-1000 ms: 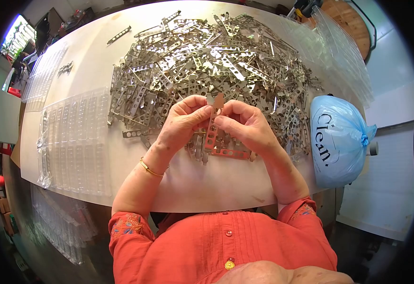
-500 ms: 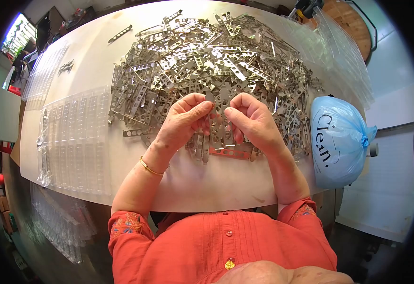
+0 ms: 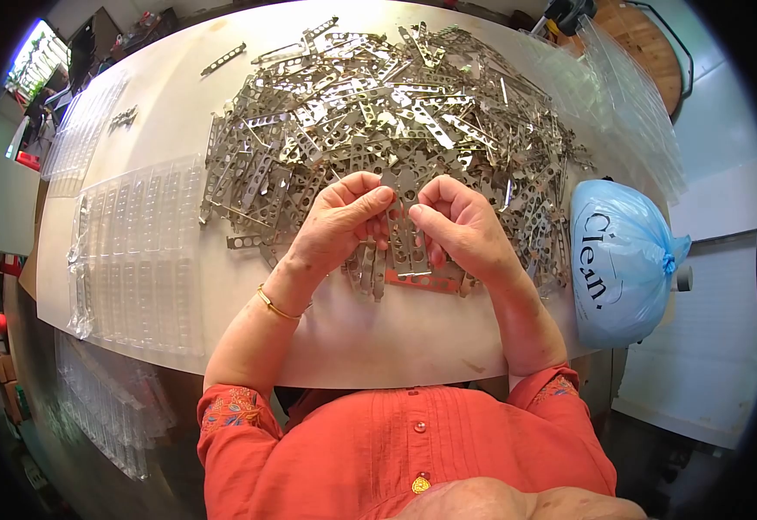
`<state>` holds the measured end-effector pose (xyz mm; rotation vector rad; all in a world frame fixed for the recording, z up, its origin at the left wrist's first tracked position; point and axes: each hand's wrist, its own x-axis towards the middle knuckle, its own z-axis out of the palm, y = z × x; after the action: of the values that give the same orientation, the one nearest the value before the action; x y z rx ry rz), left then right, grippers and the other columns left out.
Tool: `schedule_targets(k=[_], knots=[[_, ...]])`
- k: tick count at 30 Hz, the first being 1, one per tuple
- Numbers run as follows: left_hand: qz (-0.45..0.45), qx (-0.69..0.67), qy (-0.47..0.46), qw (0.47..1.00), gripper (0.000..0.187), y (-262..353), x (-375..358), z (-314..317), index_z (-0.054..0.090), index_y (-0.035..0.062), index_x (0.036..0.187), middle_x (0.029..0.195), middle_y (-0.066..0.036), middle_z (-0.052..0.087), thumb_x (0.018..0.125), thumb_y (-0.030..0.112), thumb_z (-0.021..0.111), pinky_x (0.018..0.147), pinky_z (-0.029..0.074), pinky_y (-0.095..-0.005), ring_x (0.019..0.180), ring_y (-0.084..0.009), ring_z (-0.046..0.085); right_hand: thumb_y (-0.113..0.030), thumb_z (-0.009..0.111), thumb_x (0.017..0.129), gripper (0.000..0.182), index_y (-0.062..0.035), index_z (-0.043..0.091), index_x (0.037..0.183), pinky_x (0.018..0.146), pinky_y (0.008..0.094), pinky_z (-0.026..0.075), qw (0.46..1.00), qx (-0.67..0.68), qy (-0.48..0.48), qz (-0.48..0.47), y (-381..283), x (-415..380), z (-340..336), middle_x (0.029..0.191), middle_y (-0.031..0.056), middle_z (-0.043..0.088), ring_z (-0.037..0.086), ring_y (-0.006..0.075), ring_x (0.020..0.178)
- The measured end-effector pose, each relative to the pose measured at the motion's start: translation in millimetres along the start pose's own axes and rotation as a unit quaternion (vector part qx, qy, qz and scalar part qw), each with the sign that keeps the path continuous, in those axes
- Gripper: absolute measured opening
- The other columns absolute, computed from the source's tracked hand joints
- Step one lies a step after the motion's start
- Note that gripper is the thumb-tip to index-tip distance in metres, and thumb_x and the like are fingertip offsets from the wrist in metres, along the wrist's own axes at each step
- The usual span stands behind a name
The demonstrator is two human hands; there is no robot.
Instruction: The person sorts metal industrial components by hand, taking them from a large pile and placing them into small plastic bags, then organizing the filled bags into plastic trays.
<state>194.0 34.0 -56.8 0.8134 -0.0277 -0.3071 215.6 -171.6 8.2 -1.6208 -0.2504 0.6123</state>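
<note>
My left hand [image 3: 337, 221] is closed in a pinch, thumb against the bent forefinger, on a thin perforated metal strip [image 3: 406, 186] at the near edge of a big heap. My right hand [image 3: 463, 224] faces it a short gap away, its thumb and fingers also pinched at the strip's right side. Exactly where the held metal ends and the heap begins is hard to see. Below the fingers lie more metal strips [image 3: 366, 270], and a flat piece [image 3: 439, 282] reflecting the red shirt.
The heap of perforated metal strips [image 3: 344, 113] covers the table's middle. Clear plastic trays [image 3: 140, 260] lie at left, with a small cluster of metal parts [image 3: 123, 120] beyond. A tied blue bag [image 3: 621, 269] stands at right, below clear plastic sheets [image 3: 621, 95].
Both hands keep their pinches and shift only slightly. The metal between them has changed angle a little. The whole view has moved slightly.
</note>
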Motion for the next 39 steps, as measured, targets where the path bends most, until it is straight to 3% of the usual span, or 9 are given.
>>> schedule_targets(k=[39], knots=[[-0.014, 0.013, -0.001, 1.000, 0.014, 0.5, -1.0, 1.8, 0.064, 0.0066, 0.106, 0.086, -0.001, 0.068, 0.099, 0.018, 0.066, 0.059, 0.056, -0.0262, 0.068, -0.0091, 0.065, -0.016, 0.063, 0.097, 0.014, -0.0053, 0.055, 0.094, 0.046, 0.0197, 0.045, 1.000, -0.002, -0.016, 0.008, 0.2, -1.0, 1.1, 0.071, 0.0005, 0.061, 0.056, 0.0046, 0.051]])
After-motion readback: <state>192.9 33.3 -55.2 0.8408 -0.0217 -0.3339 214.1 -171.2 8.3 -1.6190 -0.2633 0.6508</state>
